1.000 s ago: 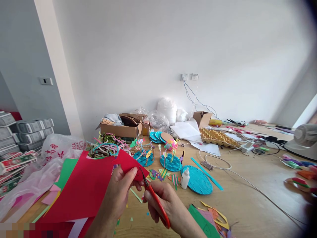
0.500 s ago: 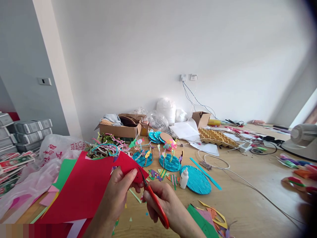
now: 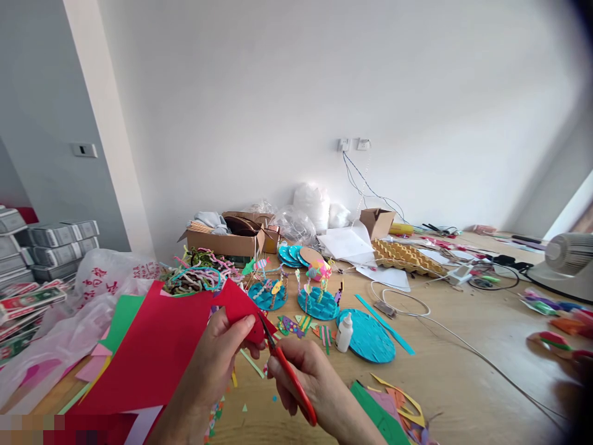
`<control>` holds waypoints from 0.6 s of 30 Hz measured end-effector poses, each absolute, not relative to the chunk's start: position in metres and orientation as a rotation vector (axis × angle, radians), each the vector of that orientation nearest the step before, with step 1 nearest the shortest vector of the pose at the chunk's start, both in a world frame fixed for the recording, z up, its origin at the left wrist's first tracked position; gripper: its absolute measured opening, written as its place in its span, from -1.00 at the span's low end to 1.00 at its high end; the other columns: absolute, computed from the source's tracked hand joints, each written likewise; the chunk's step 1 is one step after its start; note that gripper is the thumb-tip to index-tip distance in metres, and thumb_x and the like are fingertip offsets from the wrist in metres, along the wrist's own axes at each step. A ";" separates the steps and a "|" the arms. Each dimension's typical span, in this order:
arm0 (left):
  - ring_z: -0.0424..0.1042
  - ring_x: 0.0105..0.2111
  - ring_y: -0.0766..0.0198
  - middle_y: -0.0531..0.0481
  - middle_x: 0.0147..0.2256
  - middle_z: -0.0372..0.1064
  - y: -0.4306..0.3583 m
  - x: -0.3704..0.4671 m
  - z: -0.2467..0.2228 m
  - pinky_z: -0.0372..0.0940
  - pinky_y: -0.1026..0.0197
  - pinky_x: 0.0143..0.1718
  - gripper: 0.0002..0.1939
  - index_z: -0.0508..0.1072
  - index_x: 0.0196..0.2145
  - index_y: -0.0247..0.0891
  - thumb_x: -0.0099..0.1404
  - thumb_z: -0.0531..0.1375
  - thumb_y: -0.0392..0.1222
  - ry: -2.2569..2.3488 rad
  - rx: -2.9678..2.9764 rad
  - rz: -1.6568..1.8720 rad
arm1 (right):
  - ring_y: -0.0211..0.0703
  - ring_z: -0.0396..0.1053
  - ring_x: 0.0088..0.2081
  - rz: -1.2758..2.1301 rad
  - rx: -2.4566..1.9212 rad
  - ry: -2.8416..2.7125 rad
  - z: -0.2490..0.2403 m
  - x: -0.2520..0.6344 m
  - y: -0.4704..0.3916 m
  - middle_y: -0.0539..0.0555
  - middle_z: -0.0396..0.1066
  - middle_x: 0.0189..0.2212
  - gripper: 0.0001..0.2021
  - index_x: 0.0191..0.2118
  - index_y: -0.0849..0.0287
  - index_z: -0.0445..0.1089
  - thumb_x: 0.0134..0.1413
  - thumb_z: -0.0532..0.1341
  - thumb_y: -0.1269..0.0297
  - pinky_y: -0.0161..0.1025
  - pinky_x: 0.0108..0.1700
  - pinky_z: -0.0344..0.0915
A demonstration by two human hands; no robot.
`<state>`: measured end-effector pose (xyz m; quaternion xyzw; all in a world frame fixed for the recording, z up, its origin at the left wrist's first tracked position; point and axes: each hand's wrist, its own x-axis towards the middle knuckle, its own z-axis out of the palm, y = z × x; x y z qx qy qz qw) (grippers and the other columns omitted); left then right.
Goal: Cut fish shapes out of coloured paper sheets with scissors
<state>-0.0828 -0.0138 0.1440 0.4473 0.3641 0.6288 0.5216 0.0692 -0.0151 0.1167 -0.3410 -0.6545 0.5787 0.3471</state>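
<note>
Between the thumb and fingers of my left hand [image 3: 227, 346] is a piece of red paper [image 3: 238, 303], its pointed upper part rising above the thumb. My right hand [image 3: 308, 383] grips a pair of scissors [image 3: 293, 382] with red handles. The dark blades lie at the right edge of the red paper, close to my left fingertips. Beyond the hands, several patterned paper fish [image 3: 296, 326] lie on the table. A white glue bottle [image 3: 344, 334] stands beside a blue painted disc [image 3: 370, 337].
Large red sheets [image 3: 152, 352] spread at the left near a plastic bag [image 3: 106, 278]. Two blue bases with decorations [image 3: 319, 303] stand ahead, before a cardboard box [image 3: 227, 244]. Paper scraps [image 3: 393, 411] lie at the lower right. A white cable [image 3: 463, 340] crosses the right side.
My left hand and the red paper have shifted slightly left and tilted a little. The scissor blades stay at the paper's edge. The right hand has hardly moved.
</note>
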 end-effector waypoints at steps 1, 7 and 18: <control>0.36 -0.62 0.31 0.03 -0.62 0.44 -0.014 -0.083 0.144 0.22 0.35 -0.65 -0.85 0.52 -0.55 -0.31 0.03 0.29 -0.16 0.872 1.062 1.505 | -0.44 0.08 -0.74 1.497 -0.889 -1.695 0.117 0.069 -0.015 -0.15 0.18 -0.76 -0.76 -0.50 0.20 0.25 0.12 0.15 0.19 -0.52 -0.72 -0.03; 0.35 -0.61 0.31 0.04 -0.64 0.41 -0.015 -0.083 0.144 0.25 0.35 -0.62 -0.80 0.46 -0.60 -0.30 0.03 0.29 -0.12 0.879 1.062 1.492 | -0.45 0.07 -0.75 1.491 -0.898 -1.692 0.117 0.069 -0.014 -0.16 0.16 -0.78 -0.76 -0.51 0.19 0.24 0.12 0.14 0.22 -0.52 -0.73 -0.03; 0.34 -0.59 0.33 0.07 -0.64 0.39 -0.010 -0.086 0.135 0.23 0.35 -0.58 -0.79 0.48 -0.57 -0.27 0.16 0.22 -0.13 0.895 1.131 1.522 | -0.43 0.10 -0.74 1.476 -0.932 -1.722 0.122 0.068 -0.017 -0.14 0.17 -0.77 -0.67 -0.52 0.19 0.22 0.09 0.18 0.07 -0.50 -0.70 -0.01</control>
